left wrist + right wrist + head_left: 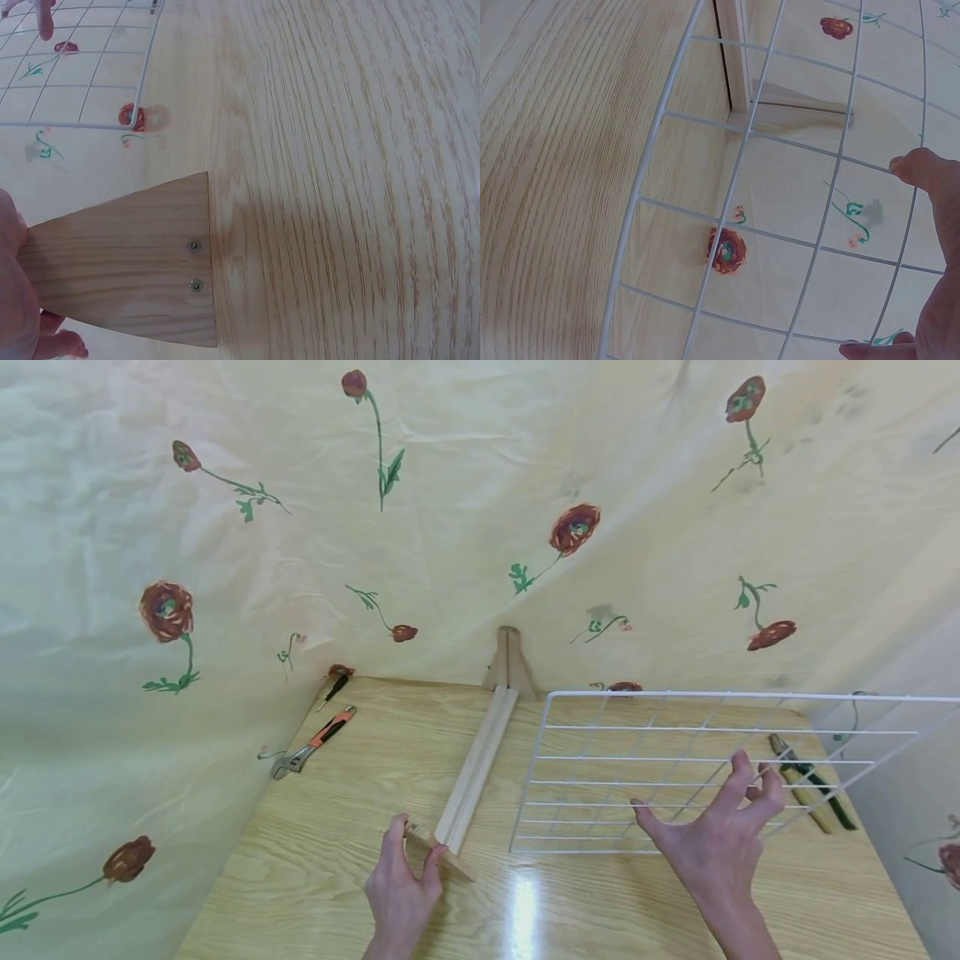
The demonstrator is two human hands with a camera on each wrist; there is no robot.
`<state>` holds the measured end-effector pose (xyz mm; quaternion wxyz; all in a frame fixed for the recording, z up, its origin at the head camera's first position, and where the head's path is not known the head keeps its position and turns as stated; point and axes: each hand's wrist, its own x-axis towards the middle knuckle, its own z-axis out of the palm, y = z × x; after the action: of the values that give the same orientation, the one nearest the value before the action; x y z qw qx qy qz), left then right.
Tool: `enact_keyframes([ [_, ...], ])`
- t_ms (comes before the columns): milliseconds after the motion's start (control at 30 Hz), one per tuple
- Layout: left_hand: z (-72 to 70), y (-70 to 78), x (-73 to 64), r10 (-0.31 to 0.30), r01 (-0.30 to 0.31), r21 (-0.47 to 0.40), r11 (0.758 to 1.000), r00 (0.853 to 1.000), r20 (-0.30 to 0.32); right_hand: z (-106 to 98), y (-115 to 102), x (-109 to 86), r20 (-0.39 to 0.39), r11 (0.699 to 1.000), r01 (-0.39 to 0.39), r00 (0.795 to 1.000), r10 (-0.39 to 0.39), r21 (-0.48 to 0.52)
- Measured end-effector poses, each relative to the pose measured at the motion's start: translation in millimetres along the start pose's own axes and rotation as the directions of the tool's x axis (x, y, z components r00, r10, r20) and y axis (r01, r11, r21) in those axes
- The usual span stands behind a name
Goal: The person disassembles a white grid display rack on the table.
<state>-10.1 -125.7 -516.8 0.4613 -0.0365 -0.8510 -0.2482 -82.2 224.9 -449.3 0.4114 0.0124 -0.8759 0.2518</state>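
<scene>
At the table's front, my left hand [405, 889] pinches one wooden end piece [127, 262] of a wooden stand between thumb and fingers. This end piece flares toward its lower edge and shows two screw heads. A long grooved wooden bar [476, 760] runs back from it to a second end piece [508, 668] by the backdrop. To the right, my right hand [716, 843] holds a white wire grid [600, 758] by its wires, thumb and fingers spread. The grid is tilted up, right of the bar; part of my grip is hidden in the right wrist view.
An adjustable wrench [313, 743] with an orange and black handle lies at the left, with a black-handled screwdriver [334, 687] behind it. Pliers [813, 785] lie at the right, behind the grid. A flower-patterned sheet [450, 543] closes off the table's back and sides.
</scene>
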Motion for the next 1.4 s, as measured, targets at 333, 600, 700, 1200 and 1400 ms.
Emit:
enact_keyframes([
  [333, -0.3, 1.2, -1.4, -0.013, 0.013, 0.019, 1.0, 1.0, 0.0, -0.8, -0.1, 0.1, -0.005, 1.0, 0.008, 1.0, -0.008, 0.001],
  [600, -2.6, 1.5, -2.8, -0.014, 0.014, 0.024, 1.0, 1.0, 0.001, -0.2, -0.7, -1.5, -0.004, 1.0, 0.0, 1.0, 0.0, 0.008],
  [700, -3.1, 1.8, -3.2, -0.016, 0.016, 0.029, 0.999, 1.0, -0.002, -0.3, -1.1, -1.9, -0.002, 1.0, -0.002, 1.0, 0.002, 0.01],
  [1200, -4.5, 1.0, -7.6, -0.044, 0.044, 0.045, 0.998, 0.999, -0.016, -1.5, -1.3, -2.5, 0.006, 1.0, 0.011, 1.0, -0.011, 0.0],
  [1400, -5.5, -0.6, -4.6, -0.028, 0.029, 0.048, 0.998, 0.999, -0.024, -1.5, -1.0, -2.9, 0.005, 1.0, 0.013, 1.0, -0.013, -0.001],
])
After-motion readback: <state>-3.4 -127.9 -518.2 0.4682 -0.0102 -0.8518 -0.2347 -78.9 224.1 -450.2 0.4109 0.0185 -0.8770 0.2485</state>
